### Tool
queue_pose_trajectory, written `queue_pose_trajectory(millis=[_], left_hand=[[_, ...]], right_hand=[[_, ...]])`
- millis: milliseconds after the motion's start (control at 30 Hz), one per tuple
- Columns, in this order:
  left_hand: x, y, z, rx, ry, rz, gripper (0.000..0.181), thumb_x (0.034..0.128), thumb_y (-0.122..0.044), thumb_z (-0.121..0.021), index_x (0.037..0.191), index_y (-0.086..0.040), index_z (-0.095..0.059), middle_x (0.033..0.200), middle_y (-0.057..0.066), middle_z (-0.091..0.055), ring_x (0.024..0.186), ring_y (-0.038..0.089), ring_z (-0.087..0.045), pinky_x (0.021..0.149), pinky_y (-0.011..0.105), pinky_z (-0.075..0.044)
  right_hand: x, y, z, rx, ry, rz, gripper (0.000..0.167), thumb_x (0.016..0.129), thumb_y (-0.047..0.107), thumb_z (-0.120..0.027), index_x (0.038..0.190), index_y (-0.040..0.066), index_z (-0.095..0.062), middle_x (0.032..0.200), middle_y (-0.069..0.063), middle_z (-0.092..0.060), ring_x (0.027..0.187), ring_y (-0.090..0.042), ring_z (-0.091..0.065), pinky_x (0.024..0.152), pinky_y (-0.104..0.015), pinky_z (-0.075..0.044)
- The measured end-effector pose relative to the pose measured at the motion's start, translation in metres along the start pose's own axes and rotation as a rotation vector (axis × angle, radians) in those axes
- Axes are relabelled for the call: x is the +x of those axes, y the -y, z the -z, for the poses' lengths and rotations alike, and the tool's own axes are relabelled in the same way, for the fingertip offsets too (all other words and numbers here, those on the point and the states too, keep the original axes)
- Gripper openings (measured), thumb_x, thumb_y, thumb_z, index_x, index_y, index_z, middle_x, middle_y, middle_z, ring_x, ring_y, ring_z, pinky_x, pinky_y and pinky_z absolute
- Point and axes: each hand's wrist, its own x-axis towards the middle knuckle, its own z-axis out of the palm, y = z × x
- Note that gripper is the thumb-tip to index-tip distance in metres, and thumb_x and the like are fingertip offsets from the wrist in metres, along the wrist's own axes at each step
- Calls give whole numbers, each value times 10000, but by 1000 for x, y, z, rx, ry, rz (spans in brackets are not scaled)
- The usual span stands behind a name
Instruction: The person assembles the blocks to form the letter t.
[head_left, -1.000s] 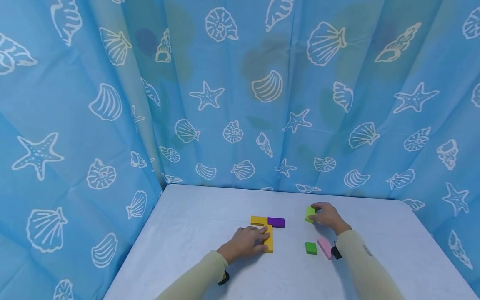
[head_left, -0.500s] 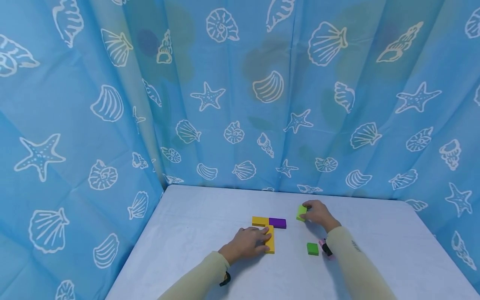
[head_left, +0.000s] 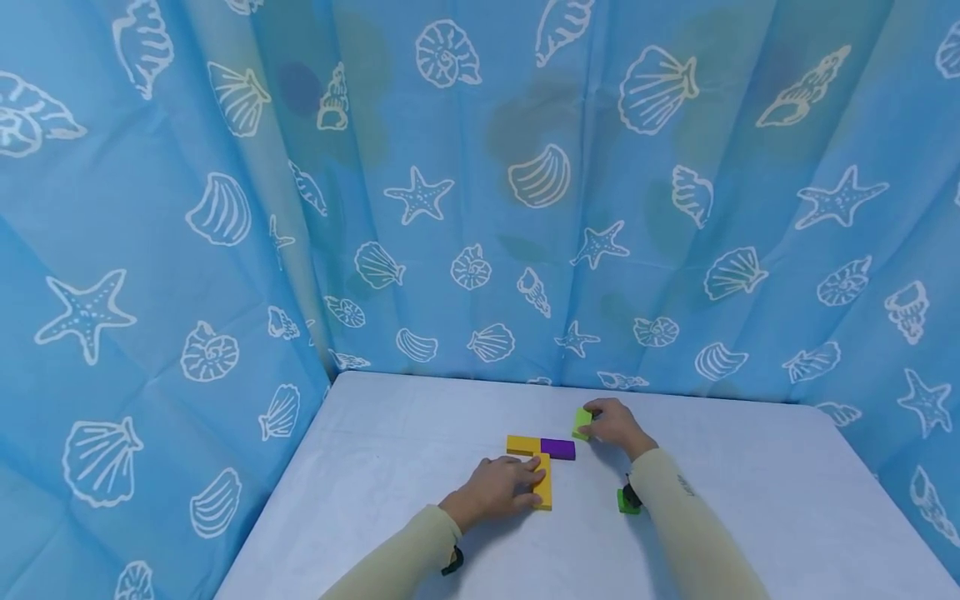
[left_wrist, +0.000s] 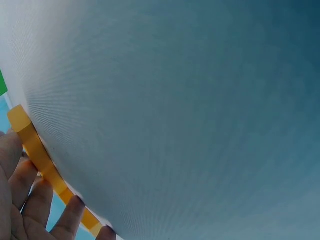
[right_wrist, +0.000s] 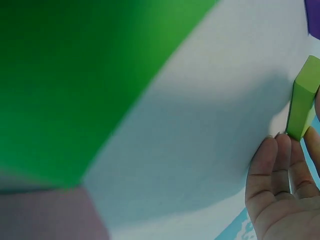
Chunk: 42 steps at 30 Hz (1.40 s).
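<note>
A long yellow block (head_left: 543, 492) lies with its far end against a row made of a shorter yellow block (head_left: 522, 445) and a purple block (head_left: 558, 449). My left hand (head_left: 495, 490) rests on the long block, fingers spread along it; the left wrist view shows the fingertips against the yellow block (left_wrist: 40, 157). To the right of the purple block, my right hand (head_left: 617, 425) pinches a light green block (head_left: 581, 423) between thumb and fingers. In the right wrist view the light green block (right_wrist: 304, 100) stands close to the table surface.
A darker green block (head_left: 628, 502) lies under the right wrist, partly covered by the wrist strap. It fills the upper left of the right wrist view, with a pink block (right_wrist: 50, 215) below it. A blue shell-patterned curtain (head_left: 480, 208) hangs behind the white table (head_left: 390, 417).
My right hand has moved left with the light green block, closer to the purple one. The right forearm now covers the pink block in the head view. The left hand stays on the long yellow block.
</note>
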Motion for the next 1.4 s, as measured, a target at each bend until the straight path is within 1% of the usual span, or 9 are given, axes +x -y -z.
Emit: queue_pose_trajectory(millis=[300, 467, 533, 700, 900, 1133, 1400], left_hand=[[2, 1, -2, -11, 12, 2, 499, 944, -518, -594, 1409, -357, -511, 1517, -196, -423, 1372, 196, -481, 1069, 585, -417], [1, 0, -5, -6, 21, 4, 494, 941, -516, -602, 1401, -355, -525, 1510, -191, -438, 1363, 189, -493, 1057, 569, -433], [0, 0, -6, -6, 24, 0, 491, 942, -515, -600, 1400, -354, -526, 1511, -191, -436, 1362, 187, -494, 1056, 570, -434], [0, -1, -3, -2, 24, -4, 495, 945, -521, -592, 1407, -361, -515, 1520, -195, -422, 1368, 187, -484, 1065, 586, -422], [0, 1, 2, 1, 22, 0, 501, 939, -513, -606, 1409, -363, -515, 1520, -193, -424, 1371, 188, -482, 1065, 595, -418], [1, 0, 1, 11, 22, -13, 502, 951, -516, -584, 1417, -347, -507, 1528, -188, -411, 1380, 193, -472, 1067, 588, -418], [2, 0, -1, 43, 26, -7, 511, 949, -535, -572, 1423, -361, -493, 1532, -196, -402, 1380, 177, -470, 1067, 584, -420]], right_hand=[[3, 10, -12, -3, -13, 11, 543, 876, 200, -746, 1348, -5, -573, 1338, -217, -588, 1221, -373, -534, 1066, -542, -435], [1, 20, -23, -3, 5, 40, 532, 869, 194, -754, 1337, 3, -587, 1317, -212, -606, 1212, -373, -548, 1059, -538, -446], [0, 23, -25, -5, 5, 38, 531, 867, 197, -757, 1338, 17, -590, 1317, -200, -611, 1220, -367, -547, 1064, -541, -442], [1, 30, -26, -5, -5, 44, 525, 863, 198, -760, 1336, 34, -599, 1314, -182, -621, 1226, -353, -548, 1070, -543, -435], [4, 39, -26, 15, 16, 59, 531, 864, 207, -758, 1342, 42, -597, 1312, -184, -617, 1215, -353, -547, 1060, -554, -440], [7, 37, -28, 58, 26, 32, 499, 883, 213, -727, 1346, 75, -605, 1330, -171, -611, 1234, -351, -538, 1071, -565, -426], [11, 37, -32, 83, 25, 15, 468, 882, 196, -723, 1330, 99, -625, 1348, -164, -602, 1264, -361, -518, 1081, -571, -415]])
